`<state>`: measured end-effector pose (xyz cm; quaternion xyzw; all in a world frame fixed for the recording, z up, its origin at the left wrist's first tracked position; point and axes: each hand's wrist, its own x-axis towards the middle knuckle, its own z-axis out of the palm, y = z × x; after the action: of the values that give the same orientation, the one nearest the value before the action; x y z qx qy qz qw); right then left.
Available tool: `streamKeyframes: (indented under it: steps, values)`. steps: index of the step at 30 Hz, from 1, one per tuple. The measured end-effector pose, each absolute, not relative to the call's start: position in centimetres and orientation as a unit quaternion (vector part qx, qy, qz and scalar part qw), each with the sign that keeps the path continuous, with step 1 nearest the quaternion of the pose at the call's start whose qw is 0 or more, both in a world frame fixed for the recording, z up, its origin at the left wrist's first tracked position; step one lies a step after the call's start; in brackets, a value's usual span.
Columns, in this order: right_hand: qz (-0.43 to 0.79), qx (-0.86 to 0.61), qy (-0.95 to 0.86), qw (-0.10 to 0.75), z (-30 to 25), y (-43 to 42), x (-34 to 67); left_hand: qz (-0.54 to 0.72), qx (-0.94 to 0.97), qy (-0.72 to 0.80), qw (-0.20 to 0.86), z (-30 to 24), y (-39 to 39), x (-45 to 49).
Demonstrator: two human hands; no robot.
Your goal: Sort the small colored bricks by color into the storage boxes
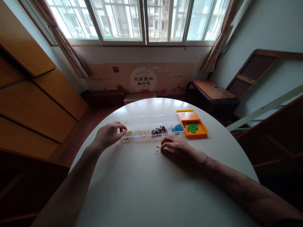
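My left hand [109,134] is at the left end of a clear plastic compartment box [142,136]. Its thumb and fingers come together in a pinch beside small cream-coloured pieces [129,132]; whatever is between the fingertips is too small to see. Further along the box lie a few yellow pieces [142,133], a heap of dark brown pieces [160,130] and some blue pieces [177,128]. On the tabletop in front of the box, my right hand [178,147] rests with curled fingers. Several loose cream pieces [157,147] lie just left of its fingertips, which hide anything under them.
An orange box [197,136] with its lid folded back holds green pieces [193,127], touching or close to the clear box's right end. Everything stands on a round white table [132,183]. Beyond its far edge are a wooden side table [213,86] and a window wall.
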<state>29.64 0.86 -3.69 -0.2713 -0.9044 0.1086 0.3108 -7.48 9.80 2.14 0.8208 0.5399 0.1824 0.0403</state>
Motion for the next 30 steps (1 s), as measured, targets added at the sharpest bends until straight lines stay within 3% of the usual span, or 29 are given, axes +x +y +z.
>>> streamKeyframes:
  steps: [7, 17, 30]
  values:
    - [0.114, -0.275, -0.898, 0.325, -3.9, 0.9, 29.6, 0.198, 0.841, 0.503, 0.026, 2.4, 9.2, -6.2]
    - [0.125, -0.289, -0.867, 0.387, -3.8, 0.6, 29.9, 0.293, 0.935, 0.201, 0.01, -2.0, 4.5, 2.3]
    - [0.174, -0.255, -0.852, 0.422, -3.7, 0.9, 30.0, 0.414, 0.897, 0.149, -0.032, -2.7, 3.1, 4.5]
